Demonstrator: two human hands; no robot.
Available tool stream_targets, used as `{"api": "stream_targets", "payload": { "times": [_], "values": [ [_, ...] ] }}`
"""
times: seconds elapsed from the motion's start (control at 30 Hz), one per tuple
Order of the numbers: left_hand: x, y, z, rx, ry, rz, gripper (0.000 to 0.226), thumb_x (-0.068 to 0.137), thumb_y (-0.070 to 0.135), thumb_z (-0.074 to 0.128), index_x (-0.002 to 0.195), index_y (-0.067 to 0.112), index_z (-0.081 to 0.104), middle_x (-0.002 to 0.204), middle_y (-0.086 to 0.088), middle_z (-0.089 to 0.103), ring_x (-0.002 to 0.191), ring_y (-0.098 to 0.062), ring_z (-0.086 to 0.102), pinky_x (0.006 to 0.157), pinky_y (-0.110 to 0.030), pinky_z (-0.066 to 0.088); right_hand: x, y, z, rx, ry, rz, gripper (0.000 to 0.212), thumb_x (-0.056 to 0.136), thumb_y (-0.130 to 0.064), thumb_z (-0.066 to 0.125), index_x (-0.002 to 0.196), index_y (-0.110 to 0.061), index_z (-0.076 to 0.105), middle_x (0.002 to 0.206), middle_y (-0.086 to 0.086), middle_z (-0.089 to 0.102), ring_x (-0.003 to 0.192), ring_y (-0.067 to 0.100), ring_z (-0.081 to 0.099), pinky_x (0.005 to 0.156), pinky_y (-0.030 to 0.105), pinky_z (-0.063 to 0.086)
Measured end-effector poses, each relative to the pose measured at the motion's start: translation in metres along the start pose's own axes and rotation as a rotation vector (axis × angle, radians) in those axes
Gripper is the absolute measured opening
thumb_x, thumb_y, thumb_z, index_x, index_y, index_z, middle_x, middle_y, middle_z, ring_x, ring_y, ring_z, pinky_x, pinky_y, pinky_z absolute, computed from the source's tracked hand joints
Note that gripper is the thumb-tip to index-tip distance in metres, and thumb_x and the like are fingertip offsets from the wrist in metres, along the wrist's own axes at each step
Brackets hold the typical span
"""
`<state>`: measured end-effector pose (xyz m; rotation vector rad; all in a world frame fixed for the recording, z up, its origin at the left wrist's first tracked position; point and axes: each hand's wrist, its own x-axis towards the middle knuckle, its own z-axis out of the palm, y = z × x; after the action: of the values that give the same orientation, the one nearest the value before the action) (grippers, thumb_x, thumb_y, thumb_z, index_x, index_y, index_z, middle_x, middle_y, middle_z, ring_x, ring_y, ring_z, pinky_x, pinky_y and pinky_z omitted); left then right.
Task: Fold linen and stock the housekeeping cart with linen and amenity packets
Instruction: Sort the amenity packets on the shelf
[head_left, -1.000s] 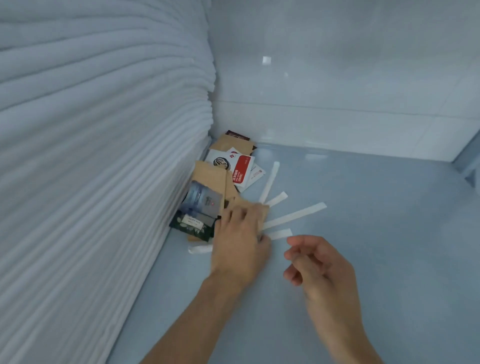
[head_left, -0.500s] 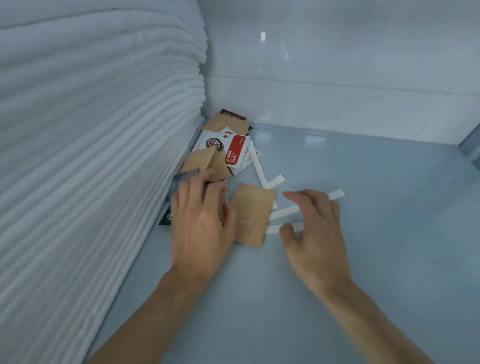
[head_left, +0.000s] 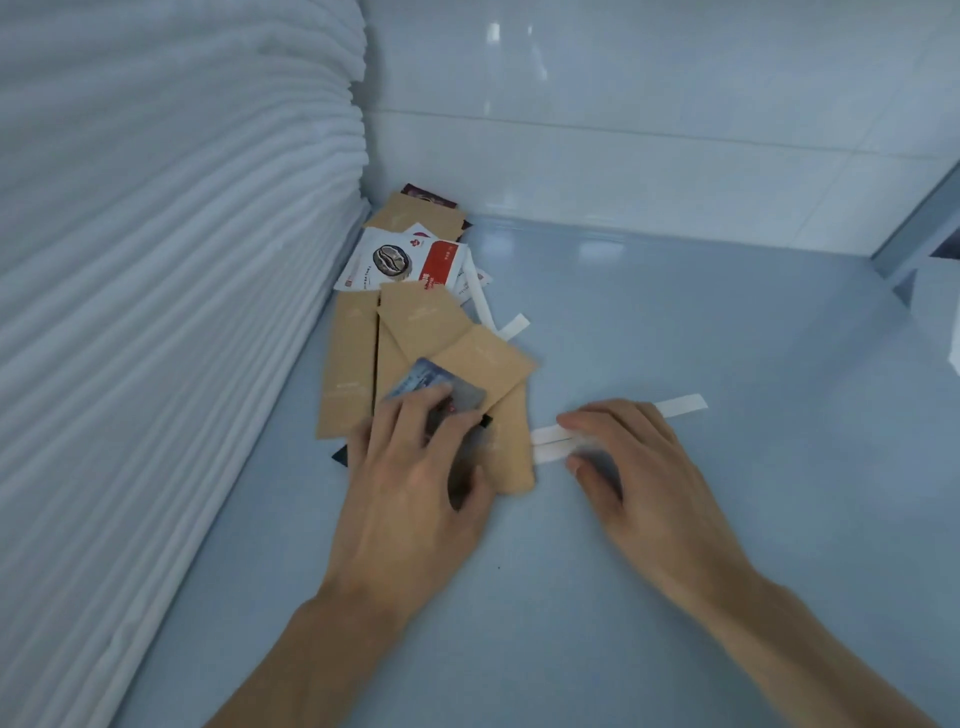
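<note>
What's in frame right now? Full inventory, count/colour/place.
stack of folded white linen: one tall stack, white, left side
flat tan kraft-paper packets: at least five, tan, beside the stack
white-and-red coffee sachet: one, behind the tan packets
dark maroon packet: one, rear corner, mostly hidden
blue-grey printed packet: one, under left fingers
long white paper sticks: several, white, centre
pale blue shelf surface: one
left hand: on packets
right hand: on sticks
</note>
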<state>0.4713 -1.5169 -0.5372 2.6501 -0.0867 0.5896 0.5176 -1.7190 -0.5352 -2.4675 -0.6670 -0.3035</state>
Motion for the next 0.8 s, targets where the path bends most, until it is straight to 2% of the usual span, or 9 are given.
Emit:
{"api": "stream_targets", "payload": {
  "times": [0.1, 0.2, 0.33, 0.47, 0.57, 0.63, 0.73, 0.8],
  "values": [
    [-0.007, 0.017, 0.004, -0.048, -0.086, 0.124, 0.045, 0.083, 0.029, 0.050, 0.123, 0.018, 0.066, 0.129, -0.006, 0.057, 0.118, -0.027, 0.052, 0.095, -0.044, 0.047, -0.013, 0.009, -0.011, -0.028, 0.023, 0.011, 0.018, 0.086, -0.001, 0.072, 0.101, -0.010, 0.072, 0.100, 0.000, 0.064, 0.097, 0.023, 0.056, 0.087, 0.027, 0.043],
    [-0.010, 0.025, 0.009, -0.023, -0.124, 0.187, 0.049, 0.086, 0.035, 0.051, 0.131, 0.019, 0.062, 0.130, -0.005, 0.056, 0.118, -0.025, 0.052, 0.096, -0.041, 0.044, -0.028, 0.018, -0.024, -0.051, 0.052, 0.051, 0.014, 0.088, -0.002, 0.070, 0.095, -0.013, 0.073, 0.096, -0.002, 0.063, 0.094, 0.022, 0.053, 0.083, 0.029, 0.044],
    [-0.012, 0.024, 0.012, 0.023, -0.118, 0.165, 0.052, 0.087, 0.044, 0.052, 0.132, 0.020, 0.060, 0.132, -0.004, 0.054, 0.123, -0.026, 0.049, 0.102, -0.045, 0.035, -0.051, 0.026, -0.038, -0.084, 0.108, 0.137, 0.018, 0.088, -0.001, 0.069, 0.092, -0.017, 0.074, 0.093, -0.003, 0.062, 0.093, 0.024, 0.051, 0.079, 0.042, 0.043],
    [-0.012, 0.023, 0.015, 0.029, -0.107, 0.141, 0.058, 0.087, 0.047, 0.052, 0.136, 0.016, 0.057, 0.134, -0.007, 0.051, 0.127, -0.028, 0.045, 0.106, -0.047, 0.030, -0.063, 0.027, -0.046, -0.059, 0.121, 0.197, 0.018, 0.088, 0.000, 0.068, 0.090, -0.016, 0.075, 0.093, -0.001, 0.062, 0.091, 0.022, 0.048, 0.080, 0.042, 0.045],
    [-0.012, 0.024, 0.014, 0.009, -0.038, 0.118, 0.055, 0.085, 0.039, 0.056, 0.133, 0.012, 0.060, 0.132, -0.011, 0.053, 0.124, -0.034, 0.048, 0.102, -0.048, 0.032, -0.072, 0.027, -0.052, -0.094, 0.150, 0.268, 0.018, 0.086, 0.001, 0.070, 0.088, -0.016, 0.075, 0.093, -0.001, 0.061, 0.091, 0.022, 0.048, 0.079, 0.042, 0.046],
    [-0.012, 0.024, 0.014, -0.007, 0.004, 0.116, 0.052, 0.083, 0.030, 0.061, 0.131, 0.010, 0.061, 0.130, -0.014, 0.055, 0.122, -0.037, 0.049, 0.100, -0.050, 0.033, -0.082, 0.033, -0.060, -0.139, 0.174, 0.333, 0.020, 0.085, 0.002, 0.070, 0.087, -0.017, 0.075, 0.093, -0.002, 0.060, 0.091, 0.021, 0.046, 0.080, 0.038, 0.044],
    [-0.012, 0.024, 0.013, -0.025, 0.043, 0.128, 0.051, 0.078, 0.018, 0.062, 0.129, 0.008, 0.062, 0.128, -0.015, 0.055, 0.119, -0.038, 0.047, 0.098, -0.052, 0.032, -0.101, 0.047, -0.077, -0.198, 0.228, 0.469, 0.024, 0.086, 0.004, 0.067, 0.086, -0.019, 0.074, 0.094, -0.003, 0.059, 0.093, 0.013, 0.038, 0.078, 0.023, 0.033],
    [-0.013, 0.024, 0.012, -0.033, 0.077, 0.146, 0.050, 0.076, 0.014, 0.061, 0.126, 0.007, 0.063, 0.127, -0.016, 0.056, 0.119, -0.037, 0.046, 0.098, -0.052, 0.032, -0.114, 0.053, -0.087, -0.217, 0.290, 0.561, 0.029, 0.085, 0.008, 0.063, 0.087, -0.020, 0.073, 0.096, -0.003, 0.057, 0.094, 0.011, 0.036, 0.079, 0.021, 0.033]
  ]
}}
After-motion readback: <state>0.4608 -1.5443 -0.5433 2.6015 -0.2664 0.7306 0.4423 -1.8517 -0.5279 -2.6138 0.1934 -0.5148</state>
